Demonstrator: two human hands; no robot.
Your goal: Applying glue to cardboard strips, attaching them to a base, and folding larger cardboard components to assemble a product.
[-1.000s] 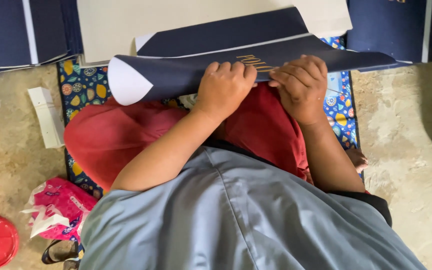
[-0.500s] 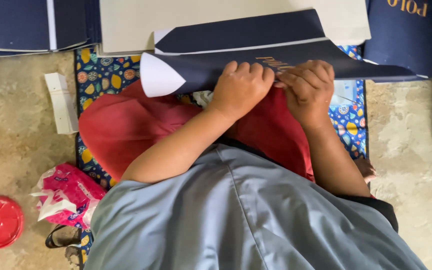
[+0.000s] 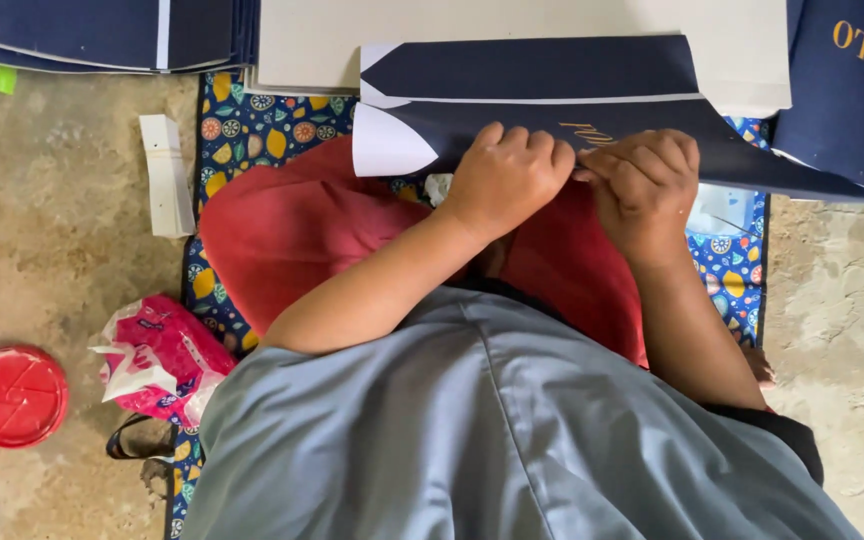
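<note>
A: Why is the blue card (image 3: 552, 125) on the red lap (image 3: 282, 225)?
B: So it stays flat. The left hand (image 3: 507, 175) presses it down; the right hand (image 3: 644, 185) pinches its edge tight.

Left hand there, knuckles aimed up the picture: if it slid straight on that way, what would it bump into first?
The left hand already rests on the dark blue folded card. Going straight on, it would probably ride over that card and next meet the pale flat board lying beyond it, though depth is hard to judge.

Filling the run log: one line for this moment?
left hand: pressing navy folded card sheet | right hand: pinching same sheet | sheet over red lap cloth
</note>
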